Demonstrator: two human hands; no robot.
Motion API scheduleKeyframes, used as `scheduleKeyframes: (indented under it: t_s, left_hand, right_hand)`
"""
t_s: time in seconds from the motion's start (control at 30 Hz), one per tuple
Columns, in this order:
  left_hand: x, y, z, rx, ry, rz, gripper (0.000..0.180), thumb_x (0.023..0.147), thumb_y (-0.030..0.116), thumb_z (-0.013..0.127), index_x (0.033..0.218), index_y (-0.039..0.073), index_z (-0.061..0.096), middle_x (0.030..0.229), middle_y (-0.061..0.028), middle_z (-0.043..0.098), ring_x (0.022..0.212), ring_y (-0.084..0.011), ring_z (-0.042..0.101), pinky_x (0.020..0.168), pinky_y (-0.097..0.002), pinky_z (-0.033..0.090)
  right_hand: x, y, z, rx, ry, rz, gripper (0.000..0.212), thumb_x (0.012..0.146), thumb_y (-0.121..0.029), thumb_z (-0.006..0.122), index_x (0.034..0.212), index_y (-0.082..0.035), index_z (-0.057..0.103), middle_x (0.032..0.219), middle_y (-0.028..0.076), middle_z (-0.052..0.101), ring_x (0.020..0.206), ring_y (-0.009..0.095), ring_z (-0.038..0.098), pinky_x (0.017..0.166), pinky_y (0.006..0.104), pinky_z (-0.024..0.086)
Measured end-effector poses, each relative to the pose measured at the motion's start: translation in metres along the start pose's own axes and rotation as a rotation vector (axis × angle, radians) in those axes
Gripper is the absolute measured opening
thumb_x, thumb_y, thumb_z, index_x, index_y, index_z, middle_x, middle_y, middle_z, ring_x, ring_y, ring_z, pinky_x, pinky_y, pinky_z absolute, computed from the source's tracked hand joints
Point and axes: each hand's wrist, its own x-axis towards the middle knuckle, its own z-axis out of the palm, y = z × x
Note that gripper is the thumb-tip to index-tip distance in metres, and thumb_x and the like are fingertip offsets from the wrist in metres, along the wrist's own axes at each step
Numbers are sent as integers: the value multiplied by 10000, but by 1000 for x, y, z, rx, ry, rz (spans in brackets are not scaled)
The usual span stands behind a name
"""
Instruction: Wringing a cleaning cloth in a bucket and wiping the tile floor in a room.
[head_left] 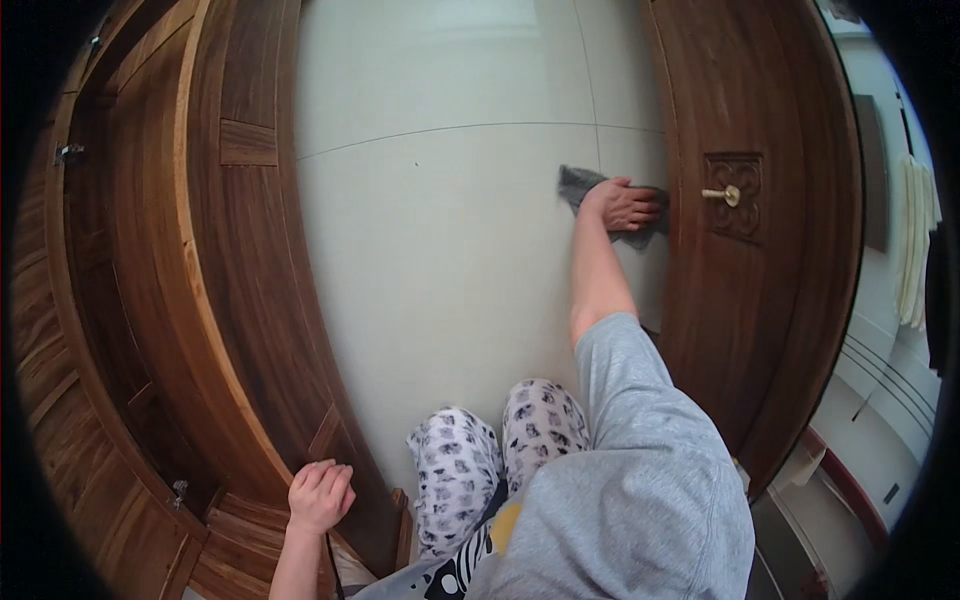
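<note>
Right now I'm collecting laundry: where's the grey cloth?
In the head view, the grey cloth is right of centre, on tiles under the right hand, left of the knob.

Pale tiled floor, grey cloth on it.

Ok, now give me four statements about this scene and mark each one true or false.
1. The right hand is on a dark grey cloth. True.
2. The left hand is on that cloth too. False: it is beside the brown woodwork on the left.
3. A brass-coloured handle is on the wooden panel at the right. True.
4. The trousers are plain black. False: they are white with a dark print.
</note>
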Motion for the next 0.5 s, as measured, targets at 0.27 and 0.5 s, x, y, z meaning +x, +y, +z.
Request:
scheduleKeyframes:
  t_s: [0.27, 0.5]
  left_hand:
    - [-7, 2, -17, 85, -10, 24, 280, 771, 221, 664, 1032, 129, 703, 1007, 11, 715, 1016, -166, 657, 904, -342, 498]
    - [-1, -8, 0, 13, -72, 50, 341, 760, 266, 699, 1075, 134, 699, 1033, 14, 710, 1042, -157, 655, 921, -325, 499]
  right_hand:
    - [31, -72, -5, 432, -122, -926, 559, 988, -316, 487, 1505, -117, 415, 1602, 132, 328, 1491, 305, 280, 1208, 491, 235]
    - [-87, -103, -1, 497, -309, -1479, 557, 1005, -341, 467, 1519, -135, 399, 1624, 95, 298, 1506, 266, 255, 1231, 465, 210]
